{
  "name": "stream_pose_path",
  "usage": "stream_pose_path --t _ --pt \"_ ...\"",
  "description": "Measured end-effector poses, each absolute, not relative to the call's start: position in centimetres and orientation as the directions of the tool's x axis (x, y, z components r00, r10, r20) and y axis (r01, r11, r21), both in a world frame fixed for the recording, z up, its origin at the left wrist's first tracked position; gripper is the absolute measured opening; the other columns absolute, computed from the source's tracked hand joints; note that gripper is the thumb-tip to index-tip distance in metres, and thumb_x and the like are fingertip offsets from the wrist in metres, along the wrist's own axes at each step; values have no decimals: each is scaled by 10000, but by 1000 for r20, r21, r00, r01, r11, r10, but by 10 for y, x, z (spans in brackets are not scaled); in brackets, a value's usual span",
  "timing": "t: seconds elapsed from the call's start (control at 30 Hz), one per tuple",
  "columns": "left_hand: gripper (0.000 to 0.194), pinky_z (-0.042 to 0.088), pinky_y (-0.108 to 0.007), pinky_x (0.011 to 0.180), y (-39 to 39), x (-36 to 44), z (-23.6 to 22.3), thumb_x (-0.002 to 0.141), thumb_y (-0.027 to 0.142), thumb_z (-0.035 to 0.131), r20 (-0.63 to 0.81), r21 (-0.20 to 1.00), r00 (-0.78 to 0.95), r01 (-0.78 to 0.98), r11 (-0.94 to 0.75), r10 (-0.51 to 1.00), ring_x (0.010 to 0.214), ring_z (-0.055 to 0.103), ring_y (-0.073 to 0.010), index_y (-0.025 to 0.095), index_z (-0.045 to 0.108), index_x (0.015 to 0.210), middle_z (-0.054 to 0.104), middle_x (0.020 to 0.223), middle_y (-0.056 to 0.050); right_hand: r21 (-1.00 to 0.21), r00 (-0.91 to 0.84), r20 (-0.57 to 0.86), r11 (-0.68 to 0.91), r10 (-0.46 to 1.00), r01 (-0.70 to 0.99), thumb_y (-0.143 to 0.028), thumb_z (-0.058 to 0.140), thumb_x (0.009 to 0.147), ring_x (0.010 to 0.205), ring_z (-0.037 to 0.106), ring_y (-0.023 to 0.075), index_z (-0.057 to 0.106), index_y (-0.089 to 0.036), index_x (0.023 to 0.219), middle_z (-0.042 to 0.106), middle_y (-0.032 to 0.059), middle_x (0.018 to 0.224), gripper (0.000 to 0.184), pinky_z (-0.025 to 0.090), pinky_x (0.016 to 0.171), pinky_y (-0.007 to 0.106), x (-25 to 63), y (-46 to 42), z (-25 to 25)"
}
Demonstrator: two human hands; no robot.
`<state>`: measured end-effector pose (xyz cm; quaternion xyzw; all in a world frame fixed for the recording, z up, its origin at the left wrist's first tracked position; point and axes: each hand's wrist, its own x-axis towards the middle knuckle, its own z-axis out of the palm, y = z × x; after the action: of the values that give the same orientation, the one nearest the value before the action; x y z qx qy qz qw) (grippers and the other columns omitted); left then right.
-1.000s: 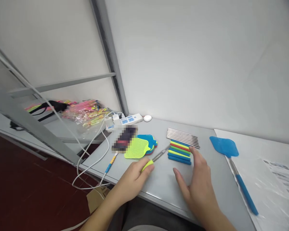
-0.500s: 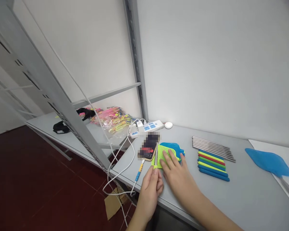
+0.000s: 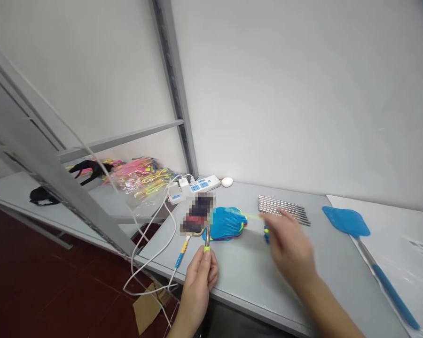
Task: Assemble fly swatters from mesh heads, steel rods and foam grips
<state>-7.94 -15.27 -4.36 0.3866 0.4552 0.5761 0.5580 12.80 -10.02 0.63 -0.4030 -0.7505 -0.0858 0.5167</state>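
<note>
My left hand (image 3: 200,274) is closed round the yellow-green grip of a metal rod (image 3: 207,236), which points away from me. My right hand (image 3: 292,249) pinches a yellow-green fly swatter head (image 3: 248,214), seen nearly edge-on and smeared by motion. Under it lies a stack of swatter heads with a blue one (image 3: 227,224) on top and other colours at its edge. Coloured grips (image 3: 266,234) lie mostly hidden behind my right hand. Bare metal rods (image 3: 285,209) lie side by side behind that hand.
A blue fly swatter (image 3: 346,221) lies at the right on white wrapping. A phone (image 3: 198,215) on a charging cable sits left of the stack, near a power strip (image 3: 205,184). White cables loop over the table's left edge. Bagged colourful items (image 3: 144,176) lie on the shelf beyond.
My right hand has gone from lying open on the yellow-green swatter head to lifting it off the stack towards the right. My left hand still holds the rod by its grip. The view has shifted.
</note>
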Motion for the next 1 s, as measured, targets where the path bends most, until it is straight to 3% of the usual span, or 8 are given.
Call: stream_pose_path --t 0.07,0.13,0.17,0.27,0.37,0.63,0.77,1.0 --pt "432 229 -192 484 -152 -68 -40 908 598 526 -86 978 -25 -193 80 996 545 263 -81 197 436 775 340 641 58 -591 343 790 485 508 645 -201 544 929 948 649 201 615 -208 1135 684 70 1021 217 500 924 426 156 -107 11" --pt "425 264 -200 517 -150 -49 -35 920 591 505 -86 993 99 -76 94 991 585 315 -90 196 446 776 379 686 42 -841 707 524 418 475 343 -314 601 904 886 657 207 586 -181 1130 668 66 963 262 542 833 425 181 -115 10" --pt "418 281 -206 538 -148 -36 -32 934 581 484 -78 997 180 -14 82 981 607 340 -97 196 451 775 394 701 36 -890 781 376 430 498 154 -342 621 888 848 663 203 565 -184 1126 665 51 927 291 557 795 425 192 -120 7" --pt "388 300 -229 589 -144 8 -23 976 529 417 -59 981 426 194 -28 903 655 387 -118 202 448 768 419 699 35 -857 765 98 445 636 -260 -302 682 821 793 677 183 528 -222 1039 667 4 871 279 579 694 369 213 -136 -6" --pt "363 270 -252 576 -141 45 -16 993 482 388 -71 922 585 347 -170 808 632 393 -131 215 408 748 416 650 46 -805 759 -27 437 650 -402 -235 694 789 813 682 161 510 -225 928 666 -9 881 231 570 674 296 221 -151 -20" --pt "325 322 -280 687 -141 60 -17 1015 460 308 -81 831 636 468 -300 768 755 479 -188 233 453 832 501 750 15 -804 828 -10 488 560 -340 -277 658 860 941 666 163 454 -273 1106 649 6 1037 320 580 822 393 227 -169 -35" --pt "347 318 -295 683 -142 60 -16 1009 489 300 -139 793 638 529 -301 757 767 482 -211 237 459 831 521 747 1 -806 768 -51 428 638 -409 -290 635 868 1057 632 186 519 -227 1183 619 63 1184 341 539 927 418 234 -166 -36" --pt "324 312 -321 684 -141 59 -18 1006 476 315 -132 728 670 566 -388 730 789 483 -242 253 535 922 571 756 -21 -790 756 -67 428 651 -439 -259 590 877 1011 605 181 543 -265 1256 574 59 1297 381 551 729 321 232 -170 -34"
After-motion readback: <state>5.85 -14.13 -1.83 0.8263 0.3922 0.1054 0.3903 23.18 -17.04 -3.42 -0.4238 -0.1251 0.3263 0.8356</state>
